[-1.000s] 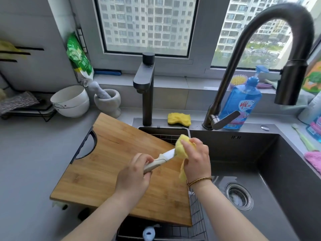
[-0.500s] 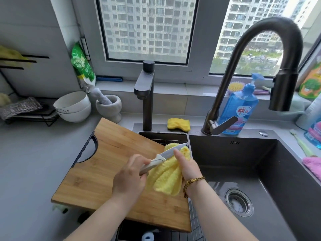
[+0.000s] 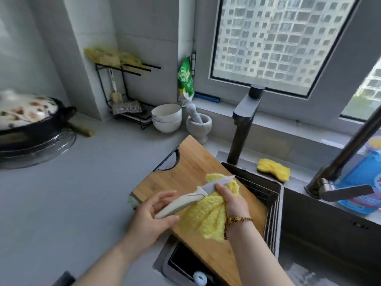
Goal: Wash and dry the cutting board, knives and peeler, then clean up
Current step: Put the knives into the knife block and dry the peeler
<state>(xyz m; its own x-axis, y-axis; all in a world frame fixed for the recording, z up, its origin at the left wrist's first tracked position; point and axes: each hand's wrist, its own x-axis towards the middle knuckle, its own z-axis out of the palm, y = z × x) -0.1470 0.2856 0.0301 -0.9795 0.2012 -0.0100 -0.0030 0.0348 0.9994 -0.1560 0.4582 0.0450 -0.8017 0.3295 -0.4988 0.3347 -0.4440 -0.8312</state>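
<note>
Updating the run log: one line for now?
left hand grips knife | right hand holds yellow cloth against blade | above cutting board

1. your knife [image 3: 185, 201] has a cream handle and a pale grey blade.
2. your cloth [image 3: 204, 219] is plain yellow.
3. the cutting board [image 3: 185, 162] is honey-brown with wood grain.
4. the worktop [image 3: 82, 182] is plain grey.

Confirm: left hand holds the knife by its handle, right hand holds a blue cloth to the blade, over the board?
Wrong colour: the cloth is yellow, per the head view. Otherwise right: left hand holds the knife by its handle, right hand the cloth at the blade, over the board.
</note>
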